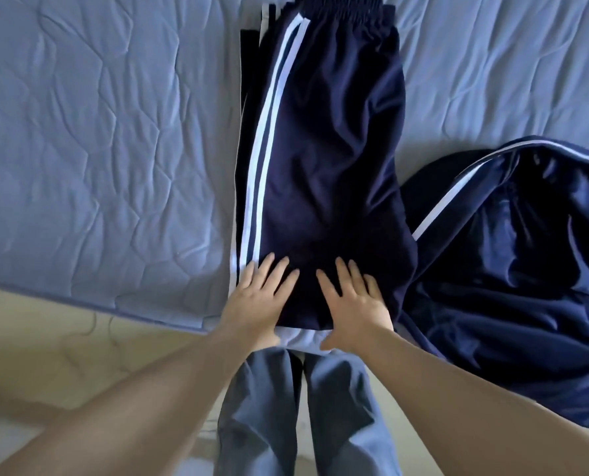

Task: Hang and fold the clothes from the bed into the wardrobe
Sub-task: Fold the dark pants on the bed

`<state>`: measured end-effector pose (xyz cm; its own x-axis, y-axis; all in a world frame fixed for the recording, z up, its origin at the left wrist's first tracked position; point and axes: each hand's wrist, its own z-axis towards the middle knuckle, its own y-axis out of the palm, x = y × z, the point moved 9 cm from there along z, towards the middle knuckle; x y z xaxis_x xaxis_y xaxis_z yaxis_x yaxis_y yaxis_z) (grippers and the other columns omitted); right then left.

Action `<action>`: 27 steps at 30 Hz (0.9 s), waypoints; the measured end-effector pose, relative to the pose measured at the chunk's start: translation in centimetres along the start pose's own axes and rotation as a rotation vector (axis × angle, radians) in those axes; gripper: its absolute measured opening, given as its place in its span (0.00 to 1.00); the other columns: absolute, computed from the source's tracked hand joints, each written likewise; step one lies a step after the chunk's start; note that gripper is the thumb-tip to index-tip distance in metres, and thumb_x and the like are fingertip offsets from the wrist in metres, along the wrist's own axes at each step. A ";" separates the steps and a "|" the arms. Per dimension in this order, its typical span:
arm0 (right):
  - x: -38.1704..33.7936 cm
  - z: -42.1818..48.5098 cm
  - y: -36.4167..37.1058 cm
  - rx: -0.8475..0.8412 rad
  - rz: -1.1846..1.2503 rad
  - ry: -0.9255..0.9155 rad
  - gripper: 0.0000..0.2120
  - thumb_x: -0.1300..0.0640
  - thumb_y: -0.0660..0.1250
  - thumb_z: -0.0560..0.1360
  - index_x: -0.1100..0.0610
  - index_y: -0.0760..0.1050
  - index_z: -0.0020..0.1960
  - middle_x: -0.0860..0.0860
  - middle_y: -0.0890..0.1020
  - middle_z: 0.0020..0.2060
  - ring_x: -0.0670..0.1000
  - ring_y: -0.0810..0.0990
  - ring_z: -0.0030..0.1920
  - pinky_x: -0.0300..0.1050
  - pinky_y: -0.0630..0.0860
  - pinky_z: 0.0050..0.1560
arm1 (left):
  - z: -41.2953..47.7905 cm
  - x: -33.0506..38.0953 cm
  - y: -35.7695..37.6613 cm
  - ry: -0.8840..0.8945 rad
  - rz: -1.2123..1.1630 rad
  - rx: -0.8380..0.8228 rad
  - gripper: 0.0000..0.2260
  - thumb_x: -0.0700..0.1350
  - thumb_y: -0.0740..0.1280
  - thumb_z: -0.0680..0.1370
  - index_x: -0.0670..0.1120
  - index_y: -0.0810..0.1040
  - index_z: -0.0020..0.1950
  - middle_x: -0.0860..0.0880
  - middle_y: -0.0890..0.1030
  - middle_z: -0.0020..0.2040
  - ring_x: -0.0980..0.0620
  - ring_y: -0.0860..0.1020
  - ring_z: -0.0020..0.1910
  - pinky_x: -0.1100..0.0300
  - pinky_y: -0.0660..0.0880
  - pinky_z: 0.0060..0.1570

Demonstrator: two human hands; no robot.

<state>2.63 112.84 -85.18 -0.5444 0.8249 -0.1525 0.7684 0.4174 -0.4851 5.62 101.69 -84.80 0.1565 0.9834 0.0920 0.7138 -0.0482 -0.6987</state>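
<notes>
Pressing flat, fingers spread, the left hand [258, 297] and right hand [351, 300] smooth half-folded navy track pants [327, 159] at centre frame; a crumpled jacket [526, 269] at right looks untouched.

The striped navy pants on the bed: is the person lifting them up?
No: the left hand and the right hand both press flat, fingers straight, on the pants, which lie spread on the bed.

L hand [261, 298], R hand [352, 304] flat on trousers [324, 149].
</notes>
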 end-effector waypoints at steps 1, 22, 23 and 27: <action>-0.1 0.1 0.3 0.016 -0.081 -0.001 0.52 0.45 0.68 0.72 0.54 0.31 0.75 0.61 0.35 0.74 0.60 0.36 0.75 0.55 0.41 0.74 | 0.0 -0.1 0.1 -0.001 0.024 0.009 0.49 0.52 0.80 0.48 0.44 0.72 0.68 0.42 0.73 0.67 0.40 0.72 0.66 0.44 0.66 0.65; -3.2 -8.5 -4.2 -0.207 0.261 -0.029 0.19 0.64 0.53 0.77 0.56 0.71 0.66 0.56 0.75 0.62 0.59 0.74 0.61 0.47 0.70 0.56 | -7.9 -3.2 -3.9 -0.103 -0.393 -0.591 0.24 0.36 0.54 0.75 0.48 0.67 0.70 0.43 0.77 0.41 0.43 0.77 0.38 0.55 0.74 0.43; -3.9 -9.6 -4.1 -0.247 0.272 -0.047 0.19 0.64 0.53 0.78 0.58 0.71 0.66 0.57 0.74 0.64 0.59 0.73 0.63 0.47 0.69 0.58 | -9.1 -3.1 -3.6 -0.105 -0.380 -0.680 0.25 0.35 0.53 0.73 0.48 0.67 0.69 0.45 0.73 0.32 0.46 0.72 0.28 0.58 0.72 0.34; -5.7 -14.0 -4.0 -0.422 0.334 -0.094 0.15 0.66 0.54 0.74 0.59 0.76 0.54 0.56 0.78 0.53 0.55 0.76 0.49 0.41 0.70 0.45 | -13.6 -2.9 -2.8 -0.194 -0.494 -0.953 0.06 0.36 0.56 0.72 0.44 0.68 0.44 0.45 0.67 0.29 0.49 0.64 0.22 0.63 0.65 0.29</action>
<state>7.34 111.76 -70.34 -0.2606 0.9093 -0.3244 0.9624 0.2715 -0.0121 12.42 96.62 -73.43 -0.3434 0.9384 0.0395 0.9172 0.3260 0.2290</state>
